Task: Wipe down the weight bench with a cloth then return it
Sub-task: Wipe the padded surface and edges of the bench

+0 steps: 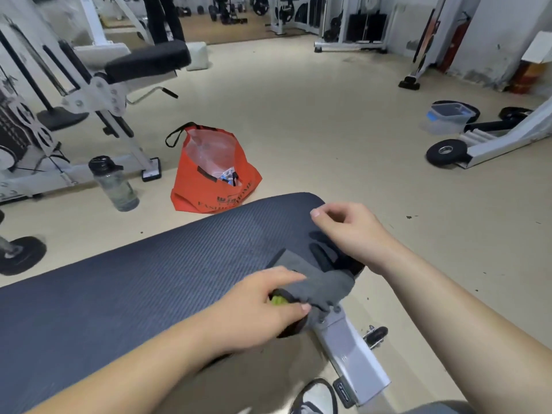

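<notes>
Nearest, by a shoe (316, 395), the bench's grey steel frame (349, 348) runs up to the near right edge of the weight bench (149, 279). There the left hand (268, 306) pinches the grey cloth (322, 285) between thumb and fingers. The cloth lies bunched on that edge, over a black-and-green thing (279, 300), perhaps a knob, though I cannot tell. Just beyond, the right hand (352, 231) hovers above the pad's far right corner, its fingers loosely curled and holding nothing. Most of the ribbed dark pad stretches away to the left, so the wiping seems barely begun. To do it well, flatten the cloth under the palm and sweep along the ribs in overlapping passes, with the free hand steadying the pad. Farther off on the floor stand an orange bag (206, 180) and a water bottle (116, 186).
</notes>
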A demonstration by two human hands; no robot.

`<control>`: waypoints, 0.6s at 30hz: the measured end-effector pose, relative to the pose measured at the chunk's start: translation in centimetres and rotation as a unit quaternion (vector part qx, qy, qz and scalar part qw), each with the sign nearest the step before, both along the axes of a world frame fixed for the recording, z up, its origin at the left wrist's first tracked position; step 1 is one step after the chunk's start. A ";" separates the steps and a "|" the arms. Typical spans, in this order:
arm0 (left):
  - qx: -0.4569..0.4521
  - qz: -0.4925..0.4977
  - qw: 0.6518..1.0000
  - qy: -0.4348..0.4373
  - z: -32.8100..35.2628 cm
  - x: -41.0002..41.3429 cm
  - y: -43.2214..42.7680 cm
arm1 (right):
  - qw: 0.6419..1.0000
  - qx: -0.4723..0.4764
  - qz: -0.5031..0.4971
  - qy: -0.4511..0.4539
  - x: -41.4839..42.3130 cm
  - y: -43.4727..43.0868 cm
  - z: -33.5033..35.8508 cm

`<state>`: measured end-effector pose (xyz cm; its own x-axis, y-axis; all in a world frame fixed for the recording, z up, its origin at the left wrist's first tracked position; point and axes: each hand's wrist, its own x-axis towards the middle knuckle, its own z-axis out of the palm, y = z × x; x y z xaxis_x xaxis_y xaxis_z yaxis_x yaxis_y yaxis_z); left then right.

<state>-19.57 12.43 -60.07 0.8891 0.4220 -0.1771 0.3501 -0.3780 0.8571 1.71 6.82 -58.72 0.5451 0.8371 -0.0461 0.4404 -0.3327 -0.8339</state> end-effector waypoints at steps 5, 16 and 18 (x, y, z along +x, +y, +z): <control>-0.451 0.225 0.859 -0.090 5.2 -2.4 2.8 | 0.953 0.022 0.189 0.235 -2.1 -0.4 1.9; 0.026 0.298 0.951 0.080 2.7 -1.1 6.0 | 0.998 -0.055 -0.015 0.036 -1.6 1.1 -0.4; 0.220 0.186 0.954 0.081 1.5 -0.9 5.3 | 0.997 -0.021 -0.074 0.009 -0.6 1.2 -0.5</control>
